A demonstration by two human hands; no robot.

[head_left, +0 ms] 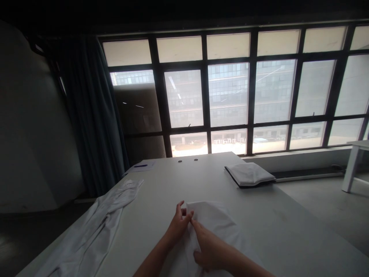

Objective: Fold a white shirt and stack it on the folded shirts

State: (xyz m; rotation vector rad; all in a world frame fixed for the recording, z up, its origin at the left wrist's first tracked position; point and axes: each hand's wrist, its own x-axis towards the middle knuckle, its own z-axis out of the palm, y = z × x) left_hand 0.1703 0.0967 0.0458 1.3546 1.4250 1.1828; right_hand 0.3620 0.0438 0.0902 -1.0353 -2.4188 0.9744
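"What did we face?"

"Windows (227,94), past our white table (152,204), with a dark curtain (92,123) to the left"

"And the cloth (220,219)?"

"It lay before us; our left hand (178,224) pinched its edge, our right hand (209,244) touched it, its grip we couldn't tell; a folded stack (252,173) sat beyond"

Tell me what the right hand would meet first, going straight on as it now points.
Most likely the left hand: the right hand points toward it, over the white cloth. Whether the two touch is unclear.
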